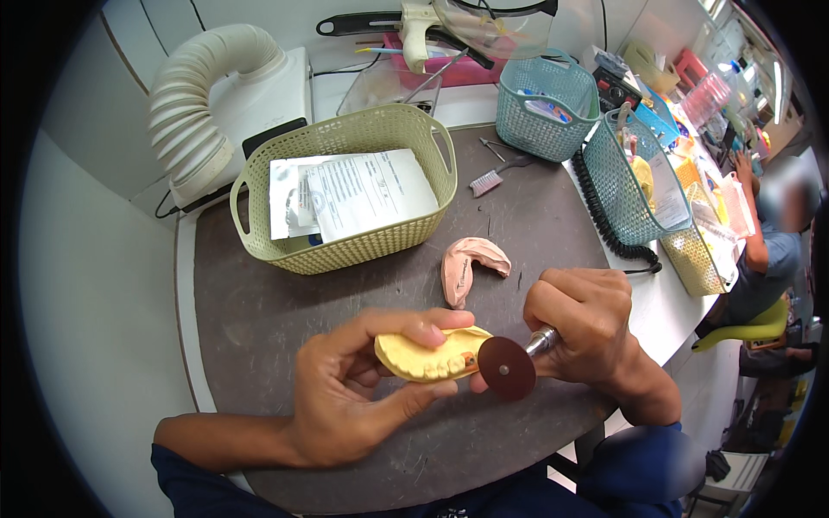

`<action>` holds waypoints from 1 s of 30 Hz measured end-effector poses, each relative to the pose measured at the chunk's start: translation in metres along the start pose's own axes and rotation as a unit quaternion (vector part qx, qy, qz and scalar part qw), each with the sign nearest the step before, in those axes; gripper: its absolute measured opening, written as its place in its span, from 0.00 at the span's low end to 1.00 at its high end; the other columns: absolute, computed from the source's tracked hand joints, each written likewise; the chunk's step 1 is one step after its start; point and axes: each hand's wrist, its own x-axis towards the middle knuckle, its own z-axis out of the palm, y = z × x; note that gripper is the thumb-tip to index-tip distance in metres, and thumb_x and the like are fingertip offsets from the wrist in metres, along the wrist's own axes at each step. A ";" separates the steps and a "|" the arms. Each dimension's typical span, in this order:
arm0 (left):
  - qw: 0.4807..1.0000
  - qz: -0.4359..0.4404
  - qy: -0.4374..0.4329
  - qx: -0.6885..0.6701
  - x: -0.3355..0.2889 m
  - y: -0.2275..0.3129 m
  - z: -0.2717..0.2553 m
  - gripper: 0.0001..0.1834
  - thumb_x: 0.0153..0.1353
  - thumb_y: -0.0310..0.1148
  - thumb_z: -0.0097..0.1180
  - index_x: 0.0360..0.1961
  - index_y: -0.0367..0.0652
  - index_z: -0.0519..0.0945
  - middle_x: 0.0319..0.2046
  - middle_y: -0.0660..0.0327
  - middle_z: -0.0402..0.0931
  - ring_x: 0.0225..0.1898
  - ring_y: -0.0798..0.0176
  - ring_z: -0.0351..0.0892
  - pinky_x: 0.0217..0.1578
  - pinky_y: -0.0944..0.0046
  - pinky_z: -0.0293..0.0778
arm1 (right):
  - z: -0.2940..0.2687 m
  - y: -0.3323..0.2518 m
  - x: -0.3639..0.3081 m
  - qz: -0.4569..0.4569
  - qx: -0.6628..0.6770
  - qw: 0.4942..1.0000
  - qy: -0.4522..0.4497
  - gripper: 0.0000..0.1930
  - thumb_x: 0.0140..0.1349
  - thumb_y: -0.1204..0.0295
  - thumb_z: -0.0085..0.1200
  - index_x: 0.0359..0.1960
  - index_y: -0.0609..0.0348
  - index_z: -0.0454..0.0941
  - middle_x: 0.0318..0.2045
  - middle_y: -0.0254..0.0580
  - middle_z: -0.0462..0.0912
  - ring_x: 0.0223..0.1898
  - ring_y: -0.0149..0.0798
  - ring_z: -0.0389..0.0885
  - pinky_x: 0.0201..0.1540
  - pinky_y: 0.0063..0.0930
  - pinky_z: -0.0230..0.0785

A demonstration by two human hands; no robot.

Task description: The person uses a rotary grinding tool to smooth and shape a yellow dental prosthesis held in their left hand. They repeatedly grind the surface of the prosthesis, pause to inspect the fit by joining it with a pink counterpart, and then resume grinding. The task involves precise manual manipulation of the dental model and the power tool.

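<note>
1. In the head view, it's a busy bench: a dark worktop [561, 220], a ribbed white hose [164, 121] arching at far left, a co-worker [773, 255] seated off to the right.
2. Near centre, here's the yellow dental cast [406, 358], teeth facing the near side, gripped between the left hand's [341, 410] thumb and fingers!
3. And the right hand [583, 319] closes firmly around a metal handpiece [542, 340], its dark red disc [509, 380] right at the cast's right end; touching or not, I can't tell.
4. Just beyond lies a curved pink piece [456, 269]; farther left, a pale green basket [371, 246] carries papers [380, 194].
</note>
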 end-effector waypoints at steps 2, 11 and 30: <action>0.994 -0.084 0.033 -0.059 0.003 0.005 0.003 0.22 0.58 0.19 0.65 0.51 0.37 0.70 0.55 0.41 0.75 0.58 0.53 0.77 0.60 0.57 0.75 | 0.000 0.002 -0.001 0.021 0.011 1.000 0.000 0.29 0.39 0.47 0.74 0.16 0.53 0.67 0.13 0.31 0.67 0.12 0.33 0.70 0.15 0.28 0.61; 0.975 -0.147 0.053 -0.161 0.006 -0.003 -0.001 0.18 0.64 0.21 0.59 0.53 0.32 0.71 0.55 0.45 0.76 0.58 0.60 0.77 0.61 0.63 0.73 | -0.007 0.007 -0.001 0.105 0.033 0.994 -0.004 0.28 0.40 0.49 0.77 0.17 0.56 0.70 0.14 0.35 0.72 0.13 0.36 0.73 0.16 0.31 0.64; 0.984 -0.164 0.069 -0.009 0.003 -0.017 0.010 0.38 0.67 0.38 0.60 0.69 0.42 0.52 0.53 0.51 0.75 0.54 0.53 0.80 0.55 0.56 0.78 | 0.027 0.064 0.007 0.205 0.005 0.979 0.013 0.17 0.58 0.83 0.46 0.50 0.71 0.69 0.41 0.63 0.75 0.45 0.62 0.76 0.49 0.47 0.71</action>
